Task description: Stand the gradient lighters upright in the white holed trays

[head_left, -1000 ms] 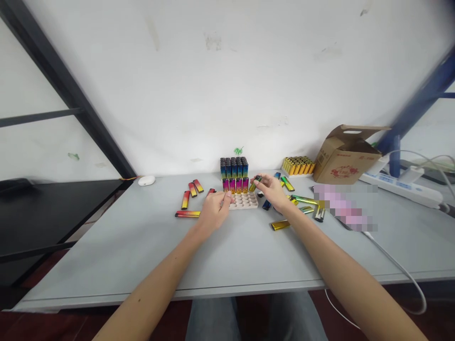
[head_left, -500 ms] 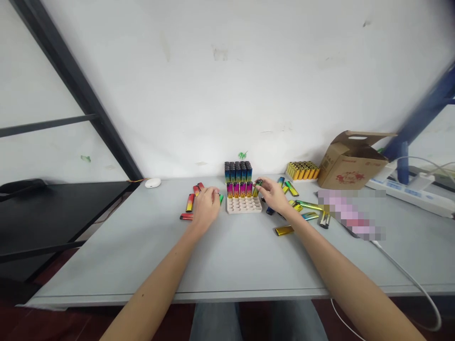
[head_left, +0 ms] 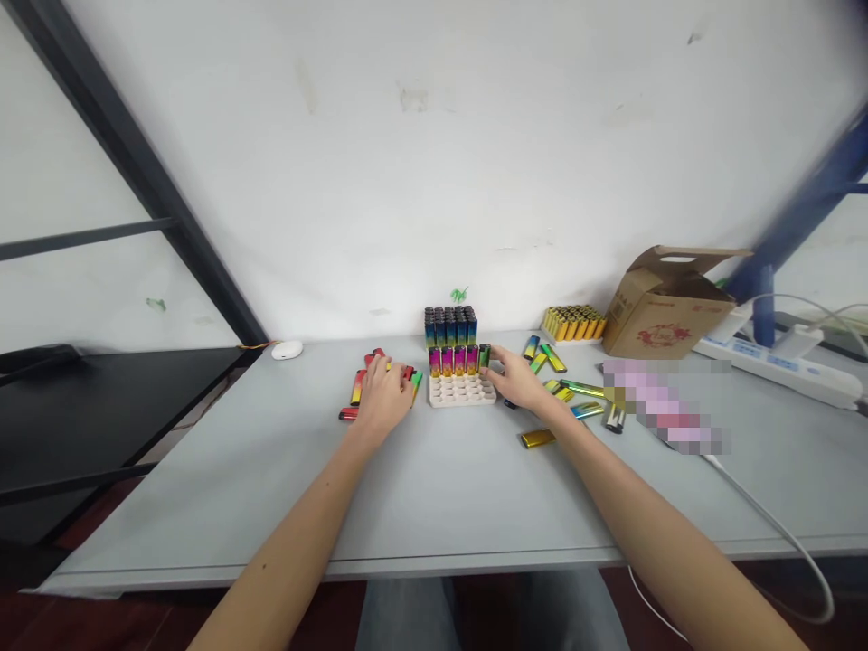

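- At 9 o'clock from the white tray (head_left: pixel 462 391) on the bench (head_left: pixel 271 515), the left hand (head_left: pixel 383 398) curls over a loose pile of red-and-yellow lighters (head_left: pixel 359 389); its grip is nearly together, but I cannot tell whether it clamps one.
- At 12 o'clock, pink-and-gold lighters (head_left: pixel 454 360) stand upright in the tray's back row, before a block of blue-and-black lighters (head_left: pixel 451 327).
- At 3 o'clock, the right hand (head_left: pixel 519 380) touches a dark green lighter (head_left: pixel 484 356) at that row's right end; its grip is unclear.
- Farther right lie a gold lighter (head_left: pixel 538 438) and, at 2 o'clock, a cardboard box (head_left: pixel 668 312).
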{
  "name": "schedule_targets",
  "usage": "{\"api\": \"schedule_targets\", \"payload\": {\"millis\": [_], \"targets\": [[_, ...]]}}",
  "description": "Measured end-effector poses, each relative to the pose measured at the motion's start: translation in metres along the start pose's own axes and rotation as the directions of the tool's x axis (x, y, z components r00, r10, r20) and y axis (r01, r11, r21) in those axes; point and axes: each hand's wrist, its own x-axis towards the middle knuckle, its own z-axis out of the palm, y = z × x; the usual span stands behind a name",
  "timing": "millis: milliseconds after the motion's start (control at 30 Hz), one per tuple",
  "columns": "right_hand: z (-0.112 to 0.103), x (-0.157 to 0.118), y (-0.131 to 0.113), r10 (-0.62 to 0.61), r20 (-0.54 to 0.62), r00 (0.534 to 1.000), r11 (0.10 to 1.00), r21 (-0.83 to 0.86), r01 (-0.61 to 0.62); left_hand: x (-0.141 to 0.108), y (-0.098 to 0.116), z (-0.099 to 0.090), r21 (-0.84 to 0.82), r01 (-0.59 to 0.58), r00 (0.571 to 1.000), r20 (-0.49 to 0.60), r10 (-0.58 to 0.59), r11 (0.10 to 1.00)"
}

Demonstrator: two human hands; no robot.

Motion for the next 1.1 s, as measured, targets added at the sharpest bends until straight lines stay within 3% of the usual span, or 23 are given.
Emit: {"api": "schedule_targets", "payload": {"millis": [200,400,667,800,933,1000,1100], "targets": [[-0.011,-0.006,0.004,0.036,-0.119,0.992,0.996,-0.083,-0.046,0.009,-0.018,-0.016,-0.012,0.100,0.995,-0.028,-0.100,0.995],[-0.014,-0.010,0.001,-0.022,-0.077,0.997,0.989,-0.150,0.010,0.016,-0.032,-0.026,-0.055,0.245,0.969,0.055,-0.242,0.968],[-0.012,-0.011,0.000,-0.046,-0.070,0.996,0.984,-0.174,0.034,0.015,-0.026,-0.022,-0.041,0.190,0.969,0.170,-0.181,0.981],[-0.012,-0.010,0.001,-0.049,-0.064,0.997,0.984,-0.176,0.038,0.015,-0.024,-0.026,-0.102,0.193,0.976,0.121,-0.180,0.976],[-0.012,-0.010,-0.003,-0.050,-0.080,0.996,0.986,-0.165,0.036,0.017,-0.027,-0.020,-0.207,0.186,0.981,-0.012,-0.193,0.961],[-0.012,-0.009,-0.005,-0.046,-0.082,0.996,0.987,-0.157,0.032,0.018,-0.030,-0.015,-0.161,0.192,0.980,-0.029,-0.199,0.968],[-0.011,-0.009,-0.006,-0.040,-0.078,0.996,0.988,-0.154,0.028,0.018,-0.032,-0.010,-0.043,0.193,0.981,0.040,-0.192,0.980]]}}
